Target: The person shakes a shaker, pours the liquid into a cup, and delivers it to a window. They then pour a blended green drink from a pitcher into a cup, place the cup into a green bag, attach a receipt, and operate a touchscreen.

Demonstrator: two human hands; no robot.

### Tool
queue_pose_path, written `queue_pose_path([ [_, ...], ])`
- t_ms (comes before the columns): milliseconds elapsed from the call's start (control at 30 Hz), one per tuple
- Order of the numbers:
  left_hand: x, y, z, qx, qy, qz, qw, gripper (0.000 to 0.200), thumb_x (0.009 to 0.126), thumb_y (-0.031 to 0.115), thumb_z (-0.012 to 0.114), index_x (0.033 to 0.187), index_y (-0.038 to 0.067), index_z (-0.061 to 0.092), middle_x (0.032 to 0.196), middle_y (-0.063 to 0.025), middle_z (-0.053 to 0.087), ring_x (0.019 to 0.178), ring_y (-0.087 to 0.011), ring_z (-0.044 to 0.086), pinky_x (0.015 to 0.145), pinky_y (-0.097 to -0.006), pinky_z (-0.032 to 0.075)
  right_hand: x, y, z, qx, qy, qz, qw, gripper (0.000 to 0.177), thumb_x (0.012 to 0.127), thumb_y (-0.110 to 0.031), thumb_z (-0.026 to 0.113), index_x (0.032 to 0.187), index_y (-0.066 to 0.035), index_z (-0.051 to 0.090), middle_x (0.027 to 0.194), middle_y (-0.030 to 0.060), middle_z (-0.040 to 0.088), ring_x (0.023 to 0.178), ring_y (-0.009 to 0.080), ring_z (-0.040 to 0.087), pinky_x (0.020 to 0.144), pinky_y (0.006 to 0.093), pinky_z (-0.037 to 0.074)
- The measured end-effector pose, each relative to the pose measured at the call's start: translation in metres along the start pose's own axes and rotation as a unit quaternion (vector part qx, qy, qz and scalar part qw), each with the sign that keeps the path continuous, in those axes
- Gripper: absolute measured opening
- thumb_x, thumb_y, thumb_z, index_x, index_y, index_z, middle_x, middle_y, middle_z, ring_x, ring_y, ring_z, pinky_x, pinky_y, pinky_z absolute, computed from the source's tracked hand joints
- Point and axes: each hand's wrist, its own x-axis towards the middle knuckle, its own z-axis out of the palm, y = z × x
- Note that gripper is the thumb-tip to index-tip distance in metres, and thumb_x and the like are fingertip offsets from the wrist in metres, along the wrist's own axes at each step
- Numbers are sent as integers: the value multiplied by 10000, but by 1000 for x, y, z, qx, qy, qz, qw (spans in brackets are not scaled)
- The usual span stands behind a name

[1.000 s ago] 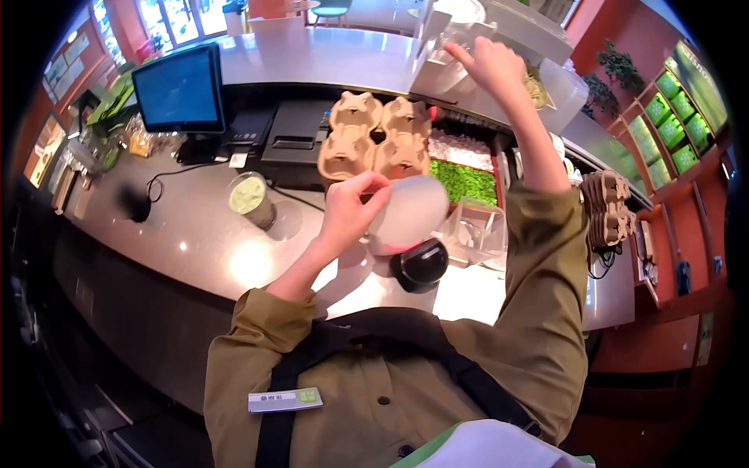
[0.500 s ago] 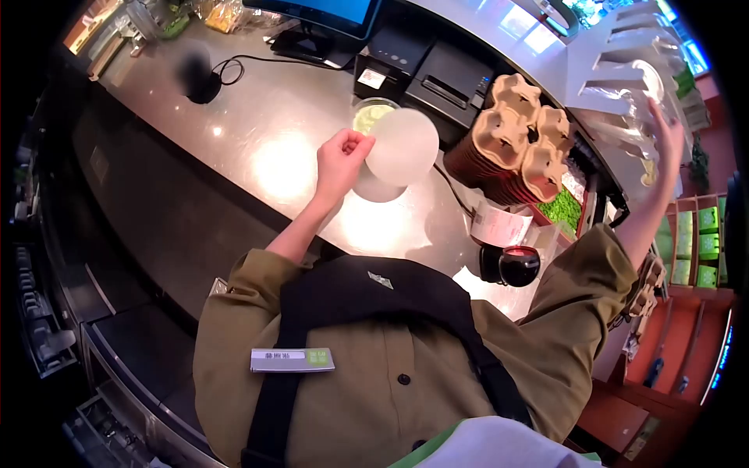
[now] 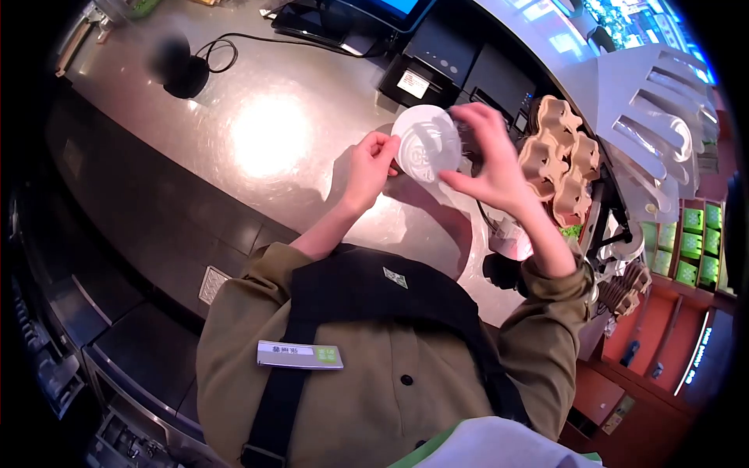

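My left hand [image 3: 373, 168] pinches the left edge of a thin white disc [image 3: 412, 118] above the metal counter. A clear, embossed plastic lid [image 3: 431, 152] overlaps the front of the disc. My right hand [image 3: 493, 160], slightly blurred, curves round the lid's right side, with the thumb at its lower edge and the fingers at its upper edge. Whether the lid and the disc touch cannot be made out. The cup with pale green contents is hidden behind them.
Brown cardboard cup carriers [image 3: 555, 160] are stacked to the right. Black printers [image 3: 425, 76] and a monitor [image 3: 394, 9] line the counter's back. A black device [image 3: 186, 76] with a cable stands at the left. Clear racks [image 3: 651, 125] hold lids at the upper right.
My right hand has come back from the racks at the right and now has a clear lid over the disc. My left hand still pinches the disc. The view has shifted.
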Motion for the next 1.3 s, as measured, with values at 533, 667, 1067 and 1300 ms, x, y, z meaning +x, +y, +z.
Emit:
queue_pose_path([
  [533,6,1,-11,-36,-72,-47,996,182,898,155,490,860,-20,521,714,-29,557,619,-67,535,565,-205,463,11,53,63,-116,-54,-53,990,763,600,-361,679,1234,-37,406,1221,218,388,1100,375,415,923,428,348],
  [667,5,1,-12,-57,-68,-58,994,171,901,138,479,870,-26,517,725,-24,561,617,-74,537,594,-208,468,14,50,67,-147,-56,-62,986,798,588,-435,702,1209,-28,410,1179,222,402,1083,387,418,901,442,355],
  [1067,25,-27,14,-99,-111,159,976,432,931,265,318,1263,-6,264,1170,-150,409,1088,-221,409,936,-338,307,15,51,72,-180,-71,-46,980,771,531,-387,674,1171,-42,417,1149,214,406,1040,388,430,854,440,390],
  [1300,36,-34,9,79,-38,224,971,372,938,220,275,1236,7,341,1235,-138,394,1104,-219,405,954,-320,296,15,55,76,-200,-45,-77,976,750,545,-393,663,1163,-42,426,1166,196,417,1066,372,431,873,436,386],
])
